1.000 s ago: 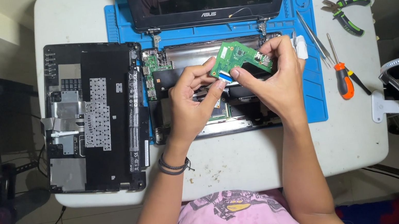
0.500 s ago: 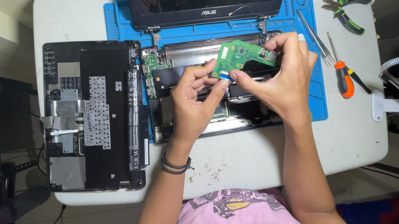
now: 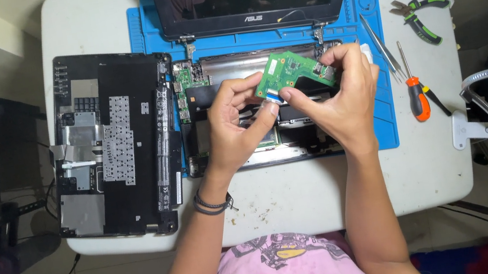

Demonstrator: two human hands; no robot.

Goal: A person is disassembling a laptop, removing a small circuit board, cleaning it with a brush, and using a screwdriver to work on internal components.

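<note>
The green circuit board (image 3: 293,71) is held above the opened laptop base (image 3: 258,147), right hand (image 3: 340,95) closed on its edge, while the left hand (image 3: 236,125) apparently pinches the ribbon cable (image 3: 269,96), best drawn straight.

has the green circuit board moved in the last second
Yes. The green circuit board has risen slightly toward the laptop hinge, held by both hands.

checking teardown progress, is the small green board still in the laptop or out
Out. Both hands, left hand and right hand, hold the green board above the open laptop base.
</note>
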